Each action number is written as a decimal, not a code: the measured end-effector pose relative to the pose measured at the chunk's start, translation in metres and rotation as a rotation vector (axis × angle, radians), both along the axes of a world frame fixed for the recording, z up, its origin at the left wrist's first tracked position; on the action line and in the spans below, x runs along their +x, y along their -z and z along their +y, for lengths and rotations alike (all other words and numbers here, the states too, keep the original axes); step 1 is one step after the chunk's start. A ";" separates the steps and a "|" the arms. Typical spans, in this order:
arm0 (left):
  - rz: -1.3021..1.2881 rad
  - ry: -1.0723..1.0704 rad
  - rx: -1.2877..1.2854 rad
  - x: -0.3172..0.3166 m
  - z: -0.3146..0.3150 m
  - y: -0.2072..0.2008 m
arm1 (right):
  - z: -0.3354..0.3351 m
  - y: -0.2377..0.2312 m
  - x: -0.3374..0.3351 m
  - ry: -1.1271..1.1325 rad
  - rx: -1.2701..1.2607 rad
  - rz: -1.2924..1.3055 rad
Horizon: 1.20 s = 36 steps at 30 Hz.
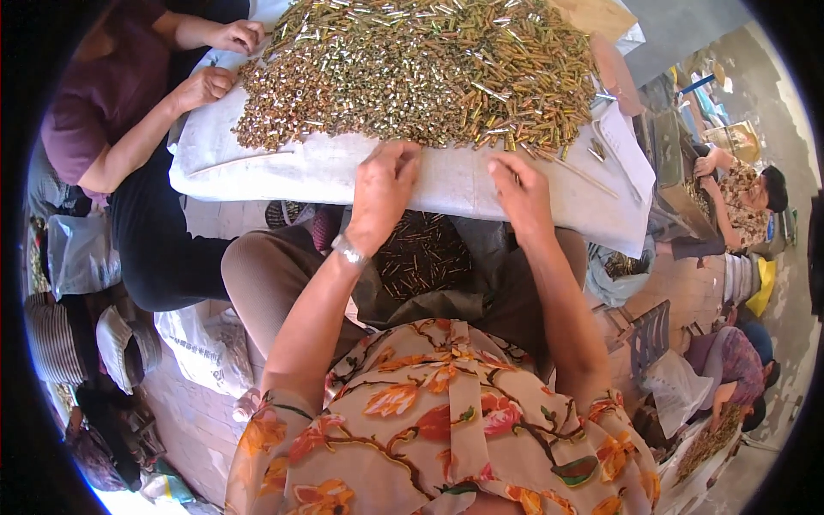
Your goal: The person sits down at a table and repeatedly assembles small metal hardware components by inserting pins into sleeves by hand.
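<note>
A broad heap of small brass-coloured metal pieces [360,77] covers the far part of the white-covered table [283,176]. Short, ring-like pieces lie mostly at its left. Longer rod-shaped pieces [541,94] are at its right. My left hand [386,184] is at the heap's near edge, its fingers curled in and the tips bent together; whatever is in them is hidden. Beside the heap's near right edge, my right hand [522,189] has thumb and fingers drawn into a pinch, too small to show what is held. Dark, rod-like pieces fill an open bag [425,257] below, between my knees.
At the left, a co-worker's hands [210,86] reach to the heap's edge. A thin stick [584,176], loose rods [596,150] and paper [622,146] lie at the table's right. A chair [650,343] and plastic bags [202,343] stand on the floor. Other people sit working farther off.
</note>
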State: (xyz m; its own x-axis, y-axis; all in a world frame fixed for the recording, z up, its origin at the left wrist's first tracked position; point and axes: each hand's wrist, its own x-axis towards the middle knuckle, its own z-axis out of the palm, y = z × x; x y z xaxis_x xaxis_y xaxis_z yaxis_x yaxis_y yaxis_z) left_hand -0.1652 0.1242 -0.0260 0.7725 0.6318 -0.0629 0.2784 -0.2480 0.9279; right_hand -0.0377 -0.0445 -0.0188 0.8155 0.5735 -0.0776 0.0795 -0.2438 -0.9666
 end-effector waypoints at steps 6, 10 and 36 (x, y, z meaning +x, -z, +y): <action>-0.065 0.021 0.714 0.031 0.010 0.013 | 0.023 0.019 0.043 -0.181 -0.446 -1.125; -0.024 -0.011 0.925 0.022 0.009 0.019 | 0.023 0.004 0.041 -0.301 -0.567 -1.214; -0.416 0.136 -0.854 -0.050 -0.042 -0.019 | -0.027 -0.037 -0.070 -0.186 0.048 -0.265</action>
State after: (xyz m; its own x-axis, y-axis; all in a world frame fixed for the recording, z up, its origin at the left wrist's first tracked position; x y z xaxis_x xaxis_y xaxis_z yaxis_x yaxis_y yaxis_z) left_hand -0.2152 0.0822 -0.0067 0.9003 0.4031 -0.1644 -0.0957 0.5515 0.8287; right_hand -0.1081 -0.0717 0.0181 0.6844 0.7127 0.1539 0.3685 -0.1560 -0.9164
